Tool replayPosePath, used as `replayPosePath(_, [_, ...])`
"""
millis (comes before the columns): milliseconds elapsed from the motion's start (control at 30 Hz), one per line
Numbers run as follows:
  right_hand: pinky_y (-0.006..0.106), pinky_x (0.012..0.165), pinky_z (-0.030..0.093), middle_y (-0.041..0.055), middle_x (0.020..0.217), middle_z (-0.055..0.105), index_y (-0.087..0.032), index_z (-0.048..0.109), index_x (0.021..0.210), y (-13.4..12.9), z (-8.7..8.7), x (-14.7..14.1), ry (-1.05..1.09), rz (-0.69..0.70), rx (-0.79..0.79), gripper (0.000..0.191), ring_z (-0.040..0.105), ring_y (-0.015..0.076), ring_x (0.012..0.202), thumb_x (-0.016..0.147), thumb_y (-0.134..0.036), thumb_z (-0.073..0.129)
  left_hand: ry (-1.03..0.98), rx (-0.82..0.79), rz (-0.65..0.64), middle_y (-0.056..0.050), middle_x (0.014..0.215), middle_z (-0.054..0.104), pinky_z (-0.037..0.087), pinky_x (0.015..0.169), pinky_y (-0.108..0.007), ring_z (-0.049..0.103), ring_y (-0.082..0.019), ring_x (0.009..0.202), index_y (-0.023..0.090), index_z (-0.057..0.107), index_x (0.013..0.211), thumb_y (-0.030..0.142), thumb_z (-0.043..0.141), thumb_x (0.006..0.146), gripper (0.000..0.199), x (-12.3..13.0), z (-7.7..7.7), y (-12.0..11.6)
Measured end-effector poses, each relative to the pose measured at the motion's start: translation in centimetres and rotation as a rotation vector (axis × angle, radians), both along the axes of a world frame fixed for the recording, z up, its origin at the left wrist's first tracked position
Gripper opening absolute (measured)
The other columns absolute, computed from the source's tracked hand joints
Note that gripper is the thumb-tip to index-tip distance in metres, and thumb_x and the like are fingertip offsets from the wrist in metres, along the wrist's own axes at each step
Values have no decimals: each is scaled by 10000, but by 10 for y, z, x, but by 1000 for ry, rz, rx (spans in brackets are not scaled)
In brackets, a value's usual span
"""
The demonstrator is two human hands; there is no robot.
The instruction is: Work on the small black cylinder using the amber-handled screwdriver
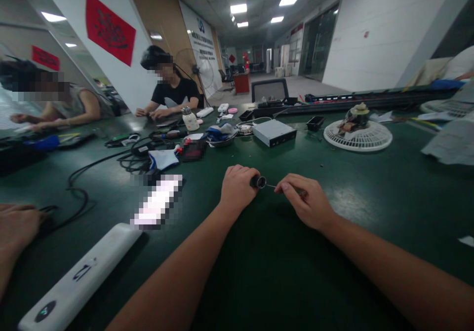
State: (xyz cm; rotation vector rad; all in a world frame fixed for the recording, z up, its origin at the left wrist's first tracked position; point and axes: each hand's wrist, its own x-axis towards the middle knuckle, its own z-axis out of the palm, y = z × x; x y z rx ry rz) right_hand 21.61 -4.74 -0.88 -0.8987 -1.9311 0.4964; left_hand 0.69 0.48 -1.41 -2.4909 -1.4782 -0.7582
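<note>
My left hand (240, 187) is closed around a small dark cylindrical part (260, 181), whose round open end with a lighter rim faces right. Most of that part is hidden in my fist. A screwdriver (271, 186) with a thin metal shaft is pinched in my right hand (301, 198). Its shaft points left toward the open end of the cylinder; whether the tip touches the rim or goes inside, I cannot tell. Both hands are above the green tabletop (259, 262).
A white long device (81, 276) and a lit phone (159, 202) lie at left, near another person's hand (18, 227). Farther back are cables (87, 165), a silver disc drive (274, 131) and a white fan grille (357, 136) with a motor. Two people sit across the table.
</note>
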Motion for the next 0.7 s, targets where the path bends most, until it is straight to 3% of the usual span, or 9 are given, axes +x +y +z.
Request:
replayPosePath(300, [330, 772, 490, 60, 912, 681, -169, 697, 943, 1, 0, -1, 12, 101, 22, 224, 646, 179, 841, 1017, -229, 494, 4, 5, -26, -20, 860, 719, 412, 820, -390, 600, -230, 890, 240, 706, 879, 212, 689, 818, 69, 0, -1, 0])
replayPosePath(700, [321, 739, 476, 54, 896, 677, -175, 706, 933, 1, 1, 0, 21, -11, 45, 240, 647, 179, 813, 1017, -223, 487, 7, -18, -1, -25, 883, 725, 400, 830, -396, 593, -239, 904, 246, 705, 891, 203, 681, 814, 91, 1, 1, -1])
